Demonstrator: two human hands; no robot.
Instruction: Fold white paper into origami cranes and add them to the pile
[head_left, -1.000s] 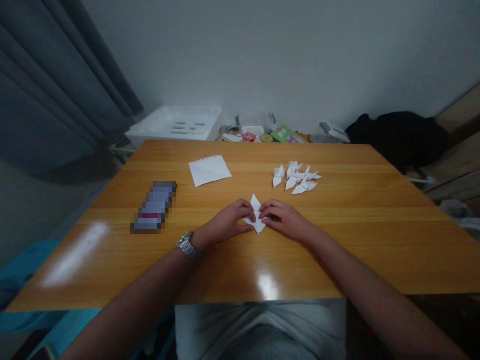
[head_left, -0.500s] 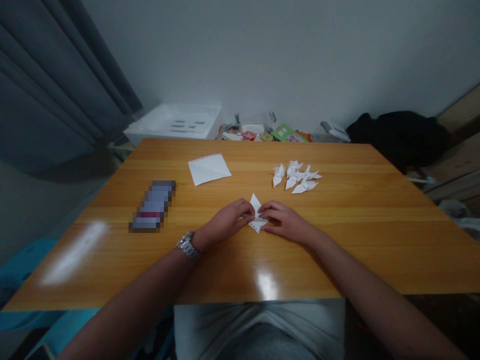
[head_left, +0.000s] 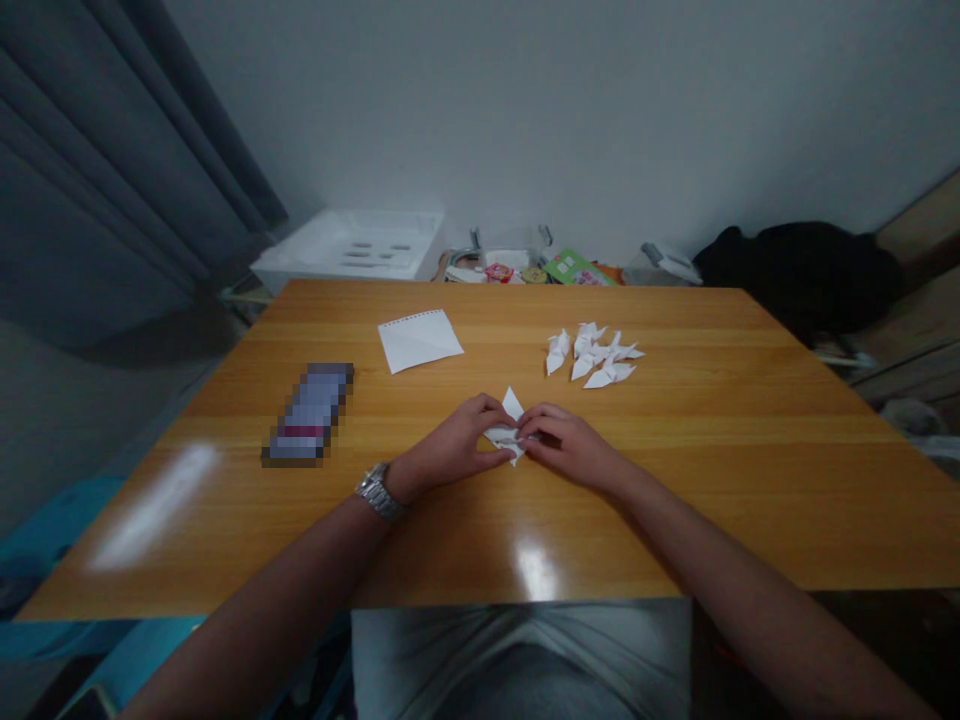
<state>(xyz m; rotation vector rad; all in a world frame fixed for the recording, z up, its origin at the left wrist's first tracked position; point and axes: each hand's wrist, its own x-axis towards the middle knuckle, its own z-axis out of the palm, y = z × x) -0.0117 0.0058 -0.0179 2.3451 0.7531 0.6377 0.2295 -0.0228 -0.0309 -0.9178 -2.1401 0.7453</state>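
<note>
A small piece of folded white paper [head_left: 511, 424] lies on the wooden table [head_left: 675, 480] in front of me. My left hand [head_left: 452, 450], with a metal watch on the wrist, pinches its left side. My right hand [head_left: 571, 446] pinches its right side, fingers curled over the fold. Only the paper's far tip and a bit of its near edge show between my fingers. Farther back on the right lies a cluster of several small folded white paper figures [head_left: 595, 355]. A flat white sheet with a torn perforated edge [head_left: 419, 339] lies at the back left.
A blurred-out rectangular object [head_left: 308, 414] lies on the table's left side. Behind the table stand a white plastic bin [head_left: 352, 246], mixed small clutter [head_left: 536, 268] and a dark heap of cloth [head_left: 795, 272]. A grey curtain [head_left: 97, 170] hangs at left.
My fingers have closed in over the paper from both sides, so less of it shows. The near tip is folded in. Both arms stay in place.
</note>
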